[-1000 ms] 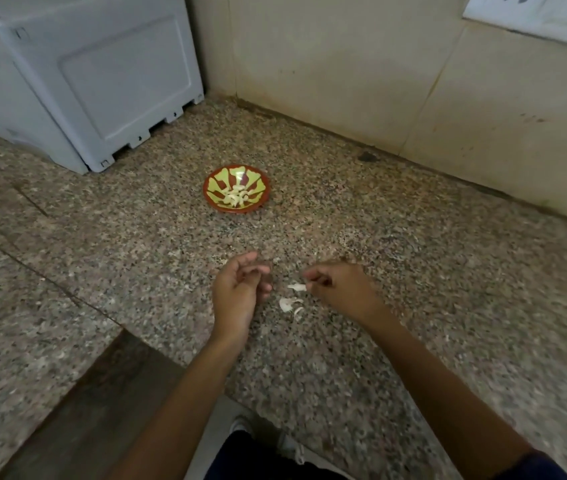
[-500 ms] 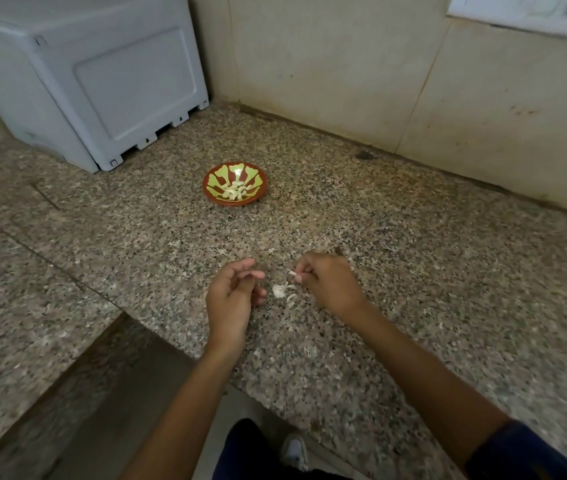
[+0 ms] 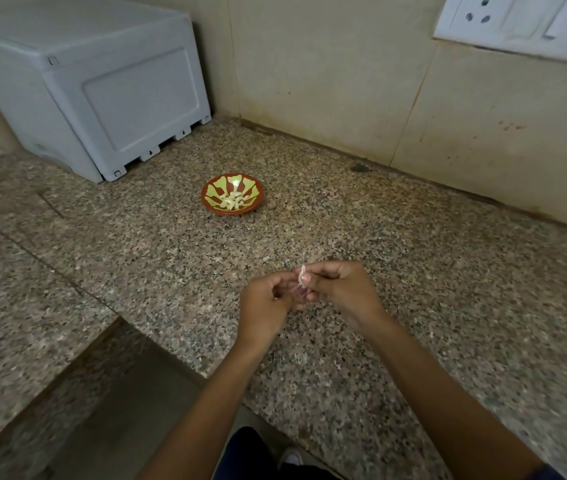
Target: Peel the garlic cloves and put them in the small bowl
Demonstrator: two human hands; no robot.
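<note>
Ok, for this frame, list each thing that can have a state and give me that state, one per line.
small bowl: upright on the counter, peeled cloves inside.
garlic clove: held between both hands above the counter, whether skin is still on cannot be told.
left hand: fingers curled at the clove.
right hand: pinches the clove's top.
grey box: stands in the corner, closed.
</note>
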